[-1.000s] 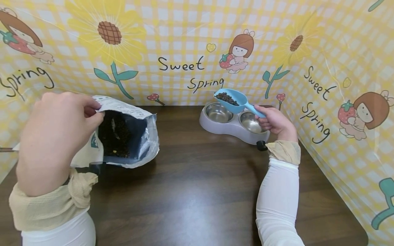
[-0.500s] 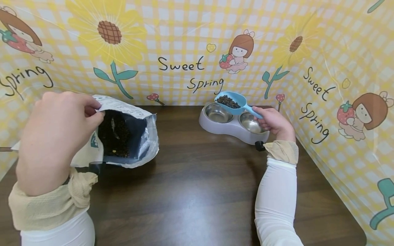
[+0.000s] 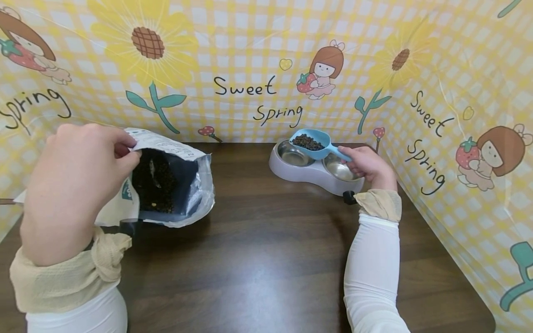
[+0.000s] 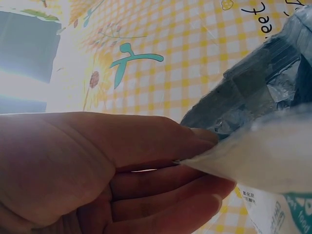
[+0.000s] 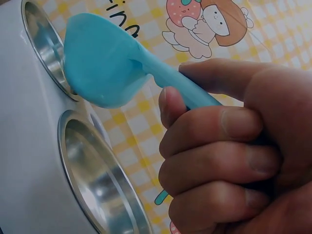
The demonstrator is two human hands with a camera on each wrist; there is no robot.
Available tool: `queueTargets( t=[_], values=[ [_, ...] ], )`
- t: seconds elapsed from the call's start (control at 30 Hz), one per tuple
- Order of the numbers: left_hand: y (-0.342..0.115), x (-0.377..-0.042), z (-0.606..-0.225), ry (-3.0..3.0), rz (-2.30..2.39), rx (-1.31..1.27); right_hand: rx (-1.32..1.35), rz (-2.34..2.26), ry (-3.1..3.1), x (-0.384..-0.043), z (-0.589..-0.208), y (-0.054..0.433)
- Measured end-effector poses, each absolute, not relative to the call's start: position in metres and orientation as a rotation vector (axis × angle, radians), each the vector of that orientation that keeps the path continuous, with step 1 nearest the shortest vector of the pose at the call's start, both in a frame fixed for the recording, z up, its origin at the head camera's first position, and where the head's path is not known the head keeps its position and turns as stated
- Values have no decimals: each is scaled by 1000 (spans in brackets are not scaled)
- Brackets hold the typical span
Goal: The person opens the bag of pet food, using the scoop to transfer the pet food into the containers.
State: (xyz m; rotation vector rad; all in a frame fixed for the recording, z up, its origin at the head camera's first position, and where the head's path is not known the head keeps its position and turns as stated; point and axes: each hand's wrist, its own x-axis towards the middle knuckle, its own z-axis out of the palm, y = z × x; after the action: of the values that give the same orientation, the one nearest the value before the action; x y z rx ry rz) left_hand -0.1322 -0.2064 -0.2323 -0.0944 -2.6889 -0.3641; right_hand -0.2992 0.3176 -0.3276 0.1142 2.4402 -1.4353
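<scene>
My right hand (image 3: 369, 165) grips the handle of a light-blue scoop (image 5: 105, 63), its fingers curled round it in the right wrist view. Dark brown kibble (image 3: 307, 142) lies in the scoop, which is over the left bowl (image 3: 294, 157) of a pale lilac double feeder (image 3: 314, 181). The steel right bowl (image 5: 95, 180) sits below the hand. At the left, my left hand (image 3: 75, 185) pinches the edge of a foil-lined bag (image 3: 200, 194) between thumb and fingers. The bag's mouth gapes toward me, with more dark kibble inside.
The feeder stands at the back of a dark wooden table (image 3: 250, 259). Behind and to the right hangs a yellow checked cloth (image 3: 241, 51) with printed flowers and lettering, close to the feeder and the right arm.
The scoop has come down a little closer to the left bowl and levelled, still holding its kibble. My left hand and the bag have stayed in place.
</scene>
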Motion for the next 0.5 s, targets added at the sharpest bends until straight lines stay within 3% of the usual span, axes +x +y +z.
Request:
queueTargets(
  t=[0.5],
  values=[
    [-207, -132, -231, -2692, -371, -90, 118, -1320, 2504, -300, -324, 315]
  ],
)
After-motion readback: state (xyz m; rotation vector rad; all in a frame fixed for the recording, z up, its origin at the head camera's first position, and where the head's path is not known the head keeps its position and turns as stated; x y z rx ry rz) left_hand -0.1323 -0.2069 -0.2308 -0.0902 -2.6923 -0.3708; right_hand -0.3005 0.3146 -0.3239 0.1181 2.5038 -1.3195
